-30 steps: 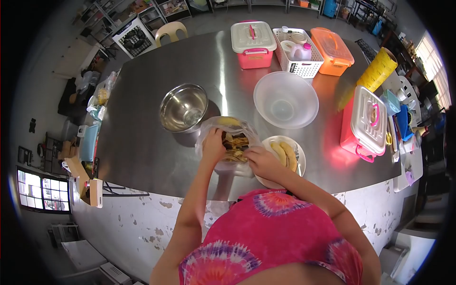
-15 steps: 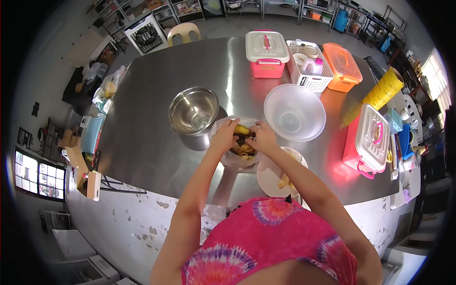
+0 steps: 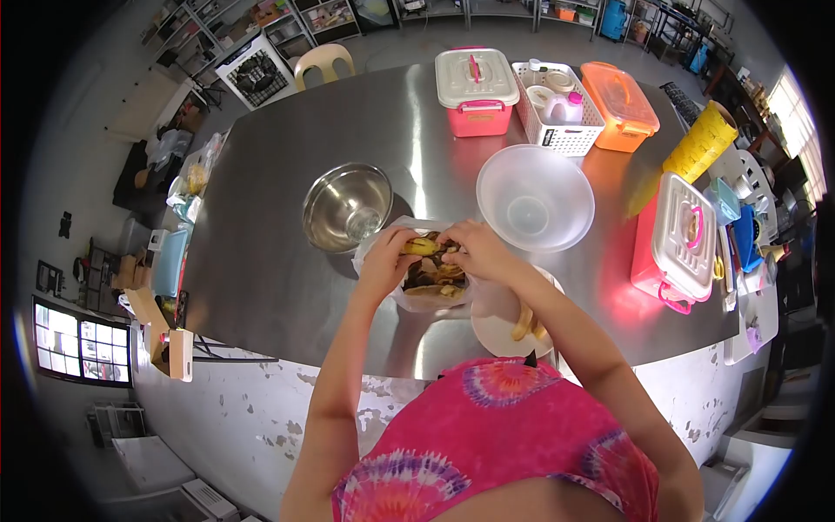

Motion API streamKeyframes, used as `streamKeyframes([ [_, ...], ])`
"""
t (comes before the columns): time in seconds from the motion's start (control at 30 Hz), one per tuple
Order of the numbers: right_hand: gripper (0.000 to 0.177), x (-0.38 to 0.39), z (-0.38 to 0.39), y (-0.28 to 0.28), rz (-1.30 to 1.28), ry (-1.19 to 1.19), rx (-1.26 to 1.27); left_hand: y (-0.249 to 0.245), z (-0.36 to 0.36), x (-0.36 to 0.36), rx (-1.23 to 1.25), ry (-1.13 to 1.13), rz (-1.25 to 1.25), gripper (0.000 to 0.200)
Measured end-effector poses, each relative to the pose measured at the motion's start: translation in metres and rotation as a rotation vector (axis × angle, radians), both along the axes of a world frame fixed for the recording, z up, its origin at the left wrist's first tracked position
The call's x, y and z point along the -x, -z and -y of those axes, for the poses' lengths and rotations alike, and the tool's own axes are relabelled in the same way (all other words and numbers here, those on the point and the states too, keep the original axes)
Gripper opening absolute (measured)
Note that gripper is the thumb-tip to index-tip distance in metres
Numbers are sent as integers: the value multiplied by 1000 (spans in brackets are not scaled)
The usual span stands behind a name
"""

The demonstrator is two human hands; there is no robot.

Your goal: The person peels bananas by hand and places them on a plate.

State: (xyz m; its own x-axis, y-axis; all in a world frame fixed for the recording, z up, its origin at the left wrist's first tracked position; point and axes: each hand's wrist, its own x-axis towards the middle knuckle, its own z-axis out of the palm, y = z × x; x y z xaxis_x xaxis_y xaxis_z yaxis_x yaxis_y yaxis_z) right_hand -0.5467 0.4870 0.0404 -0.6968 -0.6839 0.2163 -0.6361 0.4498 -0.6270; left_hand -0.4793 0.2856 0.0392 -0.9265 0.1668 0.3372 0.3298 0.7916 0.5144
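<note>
A translucent plastic bag (image 3: 417,302) stands on the steel table, its mouth spread wide. Inside lie yellow and browned banana peels (image 3: 435,277). My left hand (image 3: 387,261) is closed at the bag's left side, its fingertips beside a yellow peel (image 3: 421,247). At the opposite side, my right hand (image 3: 477,247) has its fingers curled over the bag's edge, close to the dark peels. Exactly what the fingertips pinch is partly hidden. Under my right forearm, a white plate (image 3: 494,329) carries peeled banana pieces (image 3: 524,324).
A steel bowl (image 3: 348,204) sits left of the bag, a clear plastic bowl (image 3: 535,198) to its right. Farther back are a pink-and-white box (image 3: 476,91), a white basket (image 3: 570,137) and an orange box (image 3: 619,104). Another pink box (image 3: 674,244) and a yellow roll (image 3: 700,143) stand right.
The bag's mouth is spread wider and more of the peels show. My left hand has shifted slightly left with the bag's side. The whole view has shifted a little.
</note>
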Motion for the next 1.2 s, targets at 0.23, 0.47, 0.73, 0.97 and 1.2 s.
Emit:
streamKeyframes([
  [0.23, 29, 0, -1, -19, 133, -130, 177, 13, -1, -25, -710, -29, 28, 35],
  [0.47, 33, -12, 1, 14, 268, 38, 48, 9, 6, -61, -1391, -120, 18, 40],
  [0.73, 29, -20, 8, 36, 254, 246, -130, -23, 35, -91, -1385, -140, -192, 47],
  [0.97, 36, -33, 20, 25, 119, 28, -375, -20, 28, -93, -1643, 32, -94, 45],
  [1.2, 30, -36, 31, -20, 388, 12, 313, 2, -20, -69, -1776, -117, 264, 37],
])
